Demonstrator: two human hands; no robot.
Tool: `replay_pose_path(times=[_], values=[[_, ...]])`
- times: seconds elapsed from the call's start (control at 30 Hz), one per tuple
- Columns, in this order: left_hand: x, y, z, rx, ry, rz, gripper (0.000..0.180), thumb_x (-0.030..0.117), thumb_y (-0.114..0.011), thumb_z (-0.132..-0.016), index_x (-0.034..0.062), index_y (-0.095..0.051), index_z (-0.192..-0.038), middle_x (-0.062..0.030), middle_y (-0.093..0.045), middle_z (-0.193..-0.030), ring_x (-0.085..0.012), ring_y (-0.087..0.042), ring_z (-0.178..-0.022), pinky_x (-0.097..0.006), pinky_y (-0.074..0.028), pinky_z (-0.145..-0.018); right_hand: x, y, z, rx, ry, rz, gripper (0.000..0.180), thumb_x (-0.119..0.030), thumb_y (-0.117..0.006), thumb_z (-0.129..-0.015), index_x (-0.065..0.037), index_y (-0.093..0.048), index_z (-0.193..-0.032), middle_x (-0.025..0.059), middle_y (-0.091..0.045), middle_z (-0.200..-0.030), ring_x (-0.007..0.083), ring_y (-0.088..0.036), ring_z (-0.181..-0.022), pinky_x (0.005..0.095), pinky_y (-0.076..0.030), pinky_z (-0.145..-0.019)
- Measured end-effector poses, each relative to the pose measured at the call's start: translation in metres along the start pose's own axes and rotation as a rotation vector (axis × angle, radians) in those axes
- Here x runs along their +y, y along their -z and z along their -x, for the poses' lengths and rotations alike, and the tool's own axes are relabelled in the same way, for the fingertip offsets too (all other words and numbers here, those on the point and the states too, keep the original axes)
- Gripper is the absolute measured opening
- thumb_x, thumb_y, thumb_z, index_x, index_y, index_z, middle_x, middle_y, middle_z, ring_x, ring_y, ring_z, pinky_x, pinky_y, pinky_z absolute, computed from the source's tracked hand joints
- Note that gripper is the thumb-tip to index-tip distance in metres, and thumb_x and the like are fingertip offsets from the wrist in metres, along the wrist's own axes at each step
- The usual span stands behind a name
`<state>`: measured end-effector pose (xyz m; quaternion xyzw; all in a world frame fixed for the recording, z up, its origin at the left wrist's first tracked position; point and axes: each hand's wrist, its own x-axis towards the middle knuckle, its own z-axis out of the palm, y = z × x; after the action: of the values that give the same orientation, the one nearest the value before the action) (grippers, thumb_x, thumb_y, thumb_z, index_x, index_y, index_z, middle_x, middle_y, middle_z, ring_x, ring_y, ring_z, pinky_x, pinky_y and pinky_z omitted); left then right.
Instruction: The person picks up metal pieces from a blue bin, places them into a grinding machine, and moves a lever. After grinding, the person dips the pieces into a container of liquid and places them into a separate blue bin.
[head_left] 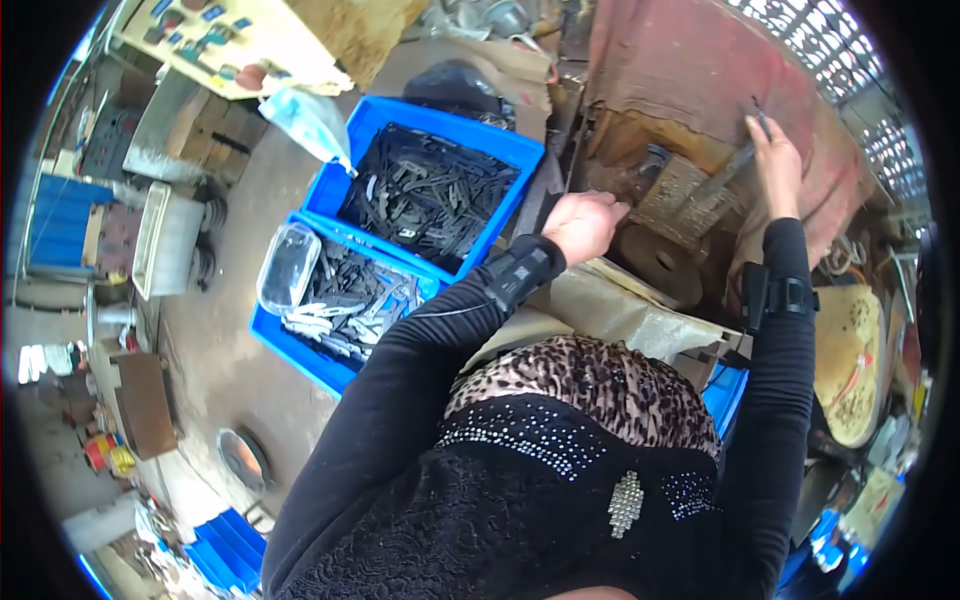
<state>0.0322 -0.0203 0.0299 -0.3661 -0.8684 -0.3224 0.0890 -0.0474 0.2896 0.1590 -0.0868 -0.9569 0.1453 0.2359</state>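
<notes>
My left hand (585, 226) is closed, its fingers curled beside the opening of a worn machine, just above a round grey wheel (660, 264). Whatever those fingers may hold is hidden. Farther right, my right hand (778, 168) pinches a thin dark metal strip (761, 112) that sticks up past the fingertips, over the reddish cover (690, 65). Between the hands lies a rough, speckled metal block (680, 200) inside the machine. Left of my left hand, a blue crate (335, 165) holds many slender black metal parts (430, 190).
A second blue crate (290, 355), nearer me, contains dark and silvery parts and a clear plastic container (288, 268). A light blue face mask (305, 125) hangs by a pale panel (230, 45) at far left. Farther left stands a white bin (152, 240). A yellowish seat (848, 365) is at right.
</notes>
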Motion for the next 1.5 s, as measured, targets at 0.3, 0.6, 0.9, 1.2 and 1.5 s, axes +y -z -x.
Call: replay_pose_path(times=[0.3, 0.6, 0.9, 1.2, 1.5], values=[[-0.001, -0.007, 0.003, 0.022, 0.023, -0.050, 0.014, 0.010, -0.060, -0.073, 0.0091, -0.064, -0.087, -0.0110, -0.062, -0.084, -0.0302, -0.065, -0.084, -0.041, -0.052, -0.072, 0.010, -0.007, -0.018, -0.086, 0.009, 0.062, 0.053, -0.049, -0.057, -0.093, -0.004, -0.064, -0.122, 0.0200, -0.069, -0.105, 0.0303, -0.066, -0.102, 0.0348, -0.047, -0.089], [-0.004, 0.007, 0.008, 0.110, 0.029, 0.152, 0.022, 0.008, -0.060, -0.078, 0.0093, -0.068, -0.098, -0.0115, -0.064, -0.090, -0.0310, -0.065, -0.085, -0.041, -0.053, -0.073, 0.021, -0.003, 0.038, 0.019, -0.001, -0.264, 0.047, -0.035, -0.064, -0.094, -0.002, -0.060, -0.127, 0.0138, -0.069, -0.111, 0.0189, -0.063, -0.101, 0.0302, -0.045, -0.092], [-0.120, 0.073, 0.085, 0.351, 0.349, 0.050, 0.024, 0.004, -0.059, -0.082, 0.0086, -0.070, -0.103, -0.0152, -0.068, -0.094, -0.0351, -0.066, -0.086, -0.042, -0.054, -0.076, 0.083, -0.013, 0.192, -0.271, -0.236, -0.203, 0.034, -0.027, -0.065, -0.094, -0.002, -0.065, -0.117, 0.0155, -0.071, -0.096, 0.0185, -0.064, -0.085, 0.0311, -0.049, -0.080], [-0.292, 0.072, 0.177, -0.116, 0.739, -0.504, 0.026, 0.015, -0.056, -0.084, 0.0131, -0.067, -0.107, -0.0171, -0.069, -0.100, -0.0370, -0.067, -0.094, -0.046, -0.054, -0.081, 0.054, -0.011, 0.227, -0.313, -0.339, -0.040, 0.029, -0.024, -0.066, -0.093, -0.004, -0.068, -0.113, 0.0140, -0.073, -0.099, 0.0176, -0.067, -0.090, 0.0325, -0.050, -0.082], [-0.286, 0.051, 0.157, -0.330, 0.682, -0.668, 0.038, 0.019, -0.064, -0.083, 0.0153, -0.058, -0.121, -0.0147, -0.064, -0.115, -0.0351, -0.061, -0.107, -0.048, -0.051, -0.088, 0.083, 0.017, 0.216, -0.600, -0.806, -0.897, 0.032, -0.015, -0.060, -0.094, -0.005, -0.061, -0.125, -0.0045, -0.056, -0.080, 0.0049, -0.051, -0.065, 0.0214, -0.043, -0.058]])
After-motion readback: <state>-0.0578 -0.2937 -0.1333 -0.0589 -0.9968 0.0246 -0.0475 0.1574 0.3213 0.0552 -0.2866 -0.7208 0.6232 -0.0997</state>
